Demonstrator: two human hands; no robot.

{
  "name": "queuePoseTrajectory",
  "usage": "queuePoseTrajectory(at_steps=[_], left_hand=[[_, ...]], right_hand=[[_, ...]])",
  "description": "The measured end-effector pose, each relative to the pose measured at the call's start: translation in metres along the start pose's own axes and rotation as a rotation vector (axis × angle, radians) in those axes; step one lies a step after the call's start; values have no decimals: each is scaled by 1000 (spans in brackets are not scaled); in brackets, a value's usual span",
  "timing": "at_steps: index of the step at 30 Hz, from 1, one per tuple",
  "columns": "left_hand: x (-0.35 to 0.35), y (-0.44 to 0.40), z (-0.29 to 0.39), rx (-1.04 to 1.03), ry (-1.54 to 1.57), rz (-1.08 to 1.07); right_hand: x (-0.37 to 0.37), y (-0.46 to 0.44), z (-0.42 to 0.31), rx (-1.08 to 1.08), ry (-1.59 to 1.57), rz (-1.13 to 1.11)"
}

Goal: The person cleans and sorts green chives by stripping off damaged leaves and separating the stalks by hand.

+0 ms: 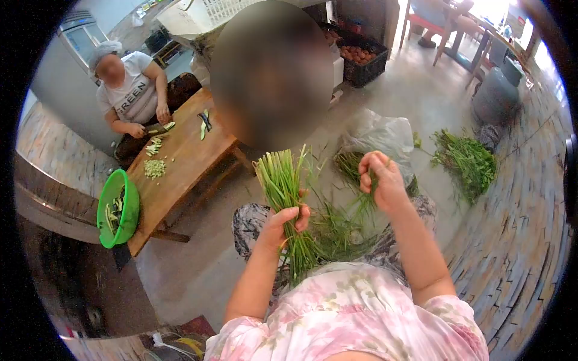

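My left hand (289,221) is wrapped round a thick bundle of green stalks (282,180), their pale cut ends pointing up and the leafy ends hanging toward my lap. To the right, apart from the bundle, my right hand (380,177) is raised with its fingers pinched on a few thin green strands (365,204). Loose greens (337,231) lie between my knees. Behind my right hand a clear plastic bag (385,135) stands on the floor, with more stalks (348,165) at its opening.
A co-worker (135,90) cuts vegetables at a wooden table (192,153) on the left, beside a green basin (102,210). Leafy greens (463,162) lie on the floor at right, near a gas cylinder (497,96). A black crate (364,63) stands behind.
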State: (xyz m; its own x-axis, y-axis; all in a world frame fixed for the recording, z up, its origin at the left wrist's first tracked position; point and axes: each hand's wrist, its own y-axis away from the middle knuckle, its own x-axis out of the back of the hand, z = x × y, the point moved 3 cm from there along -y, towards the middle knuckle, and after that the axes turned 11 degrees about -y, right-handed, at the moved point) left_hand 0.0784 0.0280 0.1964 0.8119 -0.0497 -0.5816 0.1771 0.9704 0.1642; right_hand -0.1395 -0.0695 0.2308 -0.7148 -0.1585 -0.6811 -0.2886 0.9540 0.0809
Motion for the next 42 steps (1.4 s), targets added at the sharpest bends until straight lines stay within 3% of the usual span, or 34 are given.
queuePoseTrajectory(at_steps=[3,7,14,21,25,31,34,37,38,42], left_hand=[[-7,-1,-2,25,-56,5],[-9,-2,-8,65,-75,29],[-14,-4,-14,103,-150,40],[-13,-6,-12,101,-130,9],[-5,-2,-19,155,-60,96],[1,-2,-22,98,39,11],[4,2,-18,97,-3,48],[5,4,-10,65,-87,78],[5,3,-8,53,-112,67],[3,2,-10,75,-239,57]], right_hand=[[-11,5,14,-155,81,29],[-31,10,15,-11,239,-33],[-24,5,31,-203,88,-10],[-17,4,33,-147,69,79],[2,-4,30,-89,-112,183],[23,-13,16,-28,-244,242],[37,-10,2,17,-92,180],[36,-4,-2,-57,624,171],[40,-6,5,-11,809,50],[4,3,23,-21,676,-44]])
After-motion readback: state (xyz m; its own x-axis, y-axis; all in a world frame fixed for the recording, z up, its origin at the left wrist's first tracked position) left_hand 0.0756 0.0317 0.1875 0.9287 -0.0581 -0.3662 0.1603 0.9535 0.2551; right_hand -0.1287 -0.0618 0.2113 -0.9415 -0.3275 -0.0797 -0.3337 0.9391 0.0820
